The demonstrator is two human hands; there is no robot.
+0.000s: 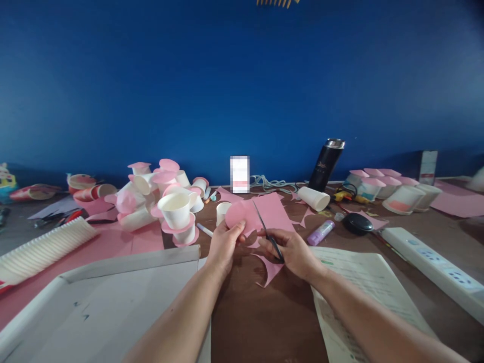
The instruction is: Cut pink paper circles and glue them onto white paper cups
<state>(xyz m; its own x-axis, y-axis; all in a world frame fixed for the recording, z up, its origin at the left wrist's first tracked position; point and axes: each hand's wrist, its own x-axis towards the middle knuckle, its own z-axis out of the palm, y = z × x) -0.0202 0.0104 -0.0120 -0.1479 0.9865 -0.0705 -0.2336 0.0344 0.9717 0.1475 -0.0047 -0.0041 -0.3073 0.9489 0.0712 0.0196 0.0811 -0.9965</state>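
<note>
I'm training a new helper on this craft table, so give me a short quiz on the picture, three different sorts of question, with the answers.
1. Which hand holds the scissors?
2. True or false: the purple glue stick lies on its side.
3. What do the fingers of the left hand pinch?
A) a white paper cup
B) pink paper
C) a black thermos flask

Key: 1. the right hand; 2. true; 3. B

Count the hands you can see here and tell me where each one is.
2: the left hand holds pink paper near the middle; the right hand, just right of it, holds scissors.
</note>
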